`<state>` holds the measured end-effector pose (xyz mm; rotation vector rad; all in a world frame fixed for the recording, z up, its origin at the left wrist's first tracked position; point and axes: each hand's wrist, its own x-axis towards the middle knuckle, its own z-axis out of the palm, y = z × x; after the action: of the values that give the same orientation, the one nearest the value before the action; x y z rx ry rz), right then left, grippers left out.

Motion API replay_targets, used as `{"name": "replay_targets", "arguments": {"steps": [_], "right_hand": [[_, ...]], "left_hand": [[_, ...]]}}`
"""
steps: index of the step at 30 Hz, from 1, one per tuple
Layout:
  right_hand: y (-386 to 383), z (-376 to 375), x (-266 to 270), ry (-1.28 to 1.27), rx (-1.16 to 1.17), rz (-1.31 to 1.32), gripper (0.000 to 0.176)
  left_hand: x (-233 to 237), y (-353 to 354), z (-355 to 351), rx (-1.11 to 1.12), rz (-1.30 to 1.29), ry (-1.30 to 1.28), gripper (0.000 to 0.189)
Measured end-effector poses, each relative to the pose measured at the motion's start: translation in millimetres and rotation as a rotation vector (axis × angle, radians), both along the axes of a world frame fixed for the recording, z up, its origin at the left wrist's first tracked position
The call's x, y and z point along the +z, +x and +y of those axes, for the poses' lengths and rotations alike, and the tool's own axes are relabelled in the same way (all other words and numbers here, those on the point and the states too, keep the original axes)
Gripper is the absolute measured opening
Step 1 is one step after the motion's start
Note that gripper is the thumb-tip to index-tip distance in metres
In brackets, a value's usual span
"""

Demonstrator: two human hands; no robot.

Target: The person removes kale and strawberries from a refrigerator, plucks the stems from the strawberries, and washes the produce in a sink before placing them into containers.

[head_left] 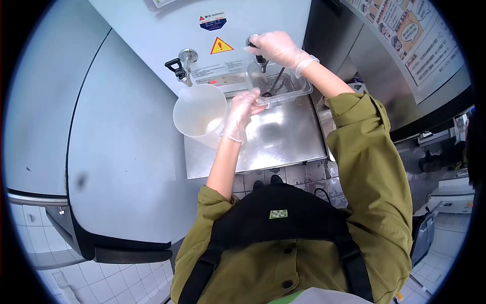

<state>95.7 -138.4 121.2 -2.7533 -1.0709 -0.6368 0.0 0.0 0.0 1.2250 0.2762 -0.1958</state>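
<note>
My left hand (240, 115), in a clear glove, grips the near left edge of a clear plastic container (289, 97). A dark-handled utensil (278, 79) leans inside it, its lower end among dark contents I cannot make out. The container sits beneath the right-hand tap (261, 63) of a white water dispenser (273, 20). My gloved right hand (279, 49) is closed over that tap's handle, which it mostly hides. Left of my left hand stands a translucent plastic jug (195, 119), under the left-hand tap (181, 71) with its black lever handle.
Container and jug are on a metal tray surface (283, 134) in front of the dispenser. A grey cabinet panel (126, 147) rises at the left. At the right, a printed poster (412, 43) hangs on a metal surface. Tiled floor (296, 175) shows below.
</note>
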Motion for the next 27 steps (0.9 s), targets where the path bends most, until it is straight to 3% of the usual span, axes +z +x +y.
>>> {"name": "replay_targets", "arguments": {"steps": [27], "right_hand": [[-1.2, -2.8, -2.8, 0.063, 0.039, -0.008, 0.027]], "left_hand": [[12.6, 5.0, 0.7, -0.042, -0.003, -0.021, 0.021]]}}
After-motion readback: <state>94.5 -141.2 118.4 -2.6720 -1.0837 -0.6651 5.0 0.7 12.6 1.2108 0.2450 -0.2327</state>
